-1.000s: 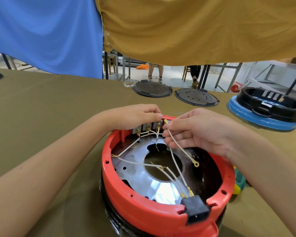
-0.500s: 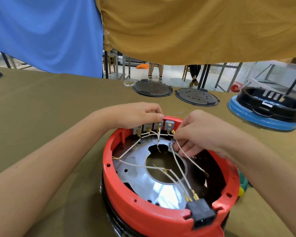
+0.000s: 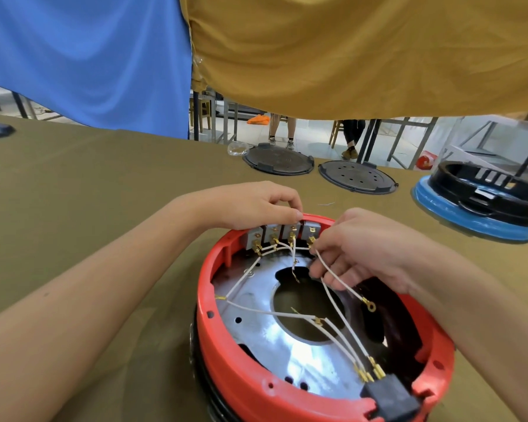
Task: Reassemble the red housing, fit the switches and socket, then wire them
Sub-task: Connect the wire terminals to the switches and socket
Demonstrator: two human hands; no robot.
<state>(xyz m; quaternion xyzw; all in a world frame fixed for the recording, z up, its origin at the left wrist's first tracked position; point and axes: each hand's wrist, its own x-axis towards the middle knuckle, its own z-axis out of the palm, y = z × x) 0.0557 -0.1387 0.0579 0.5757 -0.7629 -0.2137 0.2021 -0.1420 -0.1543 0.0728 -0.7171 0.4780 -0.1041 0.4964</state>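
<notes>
The round red housing [image 3: 241, 382] stands open side up on the table, with a metal plate [image 3: 256, 339] inside. Several grey switches [image 3: 282, 234] sit in a row at its far rim, and a black socket [image 3: 389, 397] sits at the near rim. White wires [image 3: 336, 303] with brass terminals run between them. My left hand [image 3: 256, 205] grips the far rim and the tops of the switches. My right hand [image 3: 360, 254] pinches a white wire at the rightmost switch's terminal; that wire's ring end [image 3: 371, 306] hangs loose.
Two dark round lids [image 3: 278, 161] [image 3: 357, 176] lie at the table's far edge. A blue and black housing [image 3: 482, 205] stands at the right. Blue and tan cloths hang behind the table. People's legs show beyond it.
My right hand has moved down from above the rim to the rightmost switch's terminal, bringing the wire with it. The housing has shifted nearer in view. The left hand stays on the switches.
</notes>
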